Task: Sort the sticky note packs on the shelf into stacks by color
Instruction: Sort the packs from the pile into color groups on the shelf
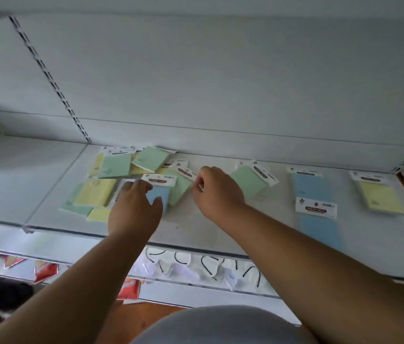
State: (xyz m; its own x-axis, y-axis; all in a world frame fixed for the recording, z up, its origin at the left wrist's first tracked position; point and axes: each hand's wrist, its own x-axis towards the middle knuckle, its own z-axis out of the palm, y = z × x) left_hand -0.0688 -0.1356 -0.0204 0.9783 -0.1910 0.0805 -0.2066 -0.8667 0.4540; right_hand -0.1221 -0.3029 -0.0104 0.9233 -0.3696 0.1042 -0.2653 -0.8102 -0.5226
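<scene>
Blue pack (157, 193) pinched between left hand (135, 209) fingers (144, 186) and thumb.

Dim, flat light; soft blur, wide-angle bend at edges.

It looked like a shop: a white display shelf (221, 234) on slotted uprights (47, 75), retail-carded sticky note packs (316, 194) across mid-frame, and packaged goods (129, 289) hanging below at lower left.
</scene>
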